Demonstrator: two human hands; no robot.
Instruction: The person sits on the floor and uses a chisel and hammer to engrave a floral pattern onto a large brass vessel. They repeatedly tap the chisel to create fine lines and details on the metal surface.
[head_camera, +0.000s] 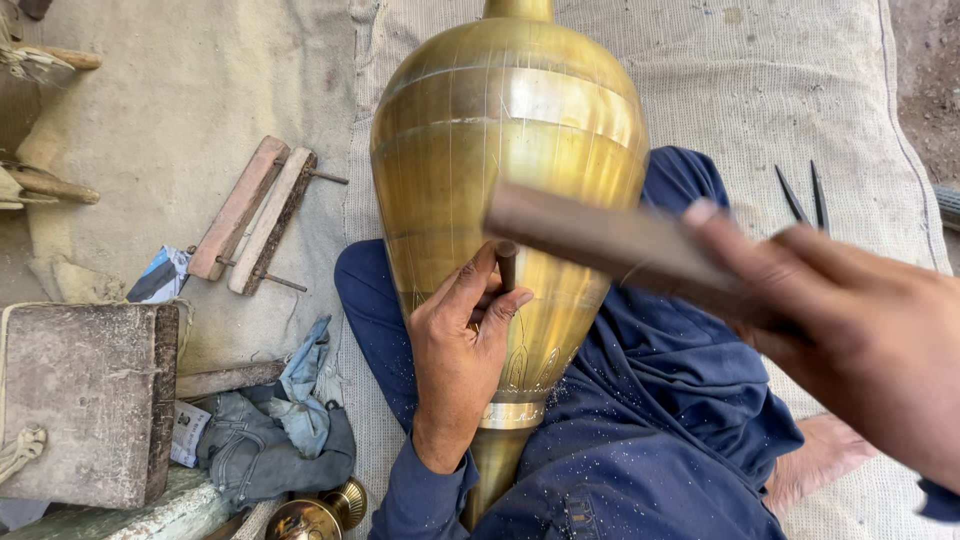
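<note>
My left hand (458, 350) pinches a short chisel (507, 264) against the brass vase (500, 150) on my lap, while my right hand (850, 330) grips a wooden mallet (600, 240) above it.

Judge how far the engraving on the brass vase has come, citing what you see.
Done: arched motifs are cut in near the narrow end of the brass vase. In hand: the left hand holds a chisel against it; the right hand raises a wooden striker. Left: the broad body shows only faint guide lines.
</note>
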